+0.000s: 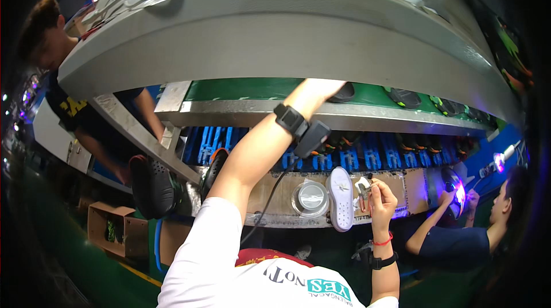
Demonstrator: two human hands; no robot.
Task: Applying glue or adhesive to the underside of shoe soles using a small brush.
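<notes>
My left hand (329, 88) reaches far forward to the green conveyor belt, its fingers hidden beneath the edge of the grey overhead shelf. Beside it on the belt lies a dark shoe (345, 93). Above the cardboard-covered bench, my right hand (383, 200) is closed in a pinch; a small dark tip shows by the fingertips, too small to name. A white shoe sole (341, 199) with a row of holes lies left of that hand. Between them is a small red-handled tool (363, 200). A round clear tub (311, 198) with whitish contents stands left of the sole.
The grey shelf (298, 38) overhangs the belt (229, 91). Blue racks (347, 160) run between belt and bench, some carrying dark shoes. A person (459, 239) works at right beside a purple light; another person (86, 107) stands at left. Black clogs (152, 187) hang at left.
</notes>
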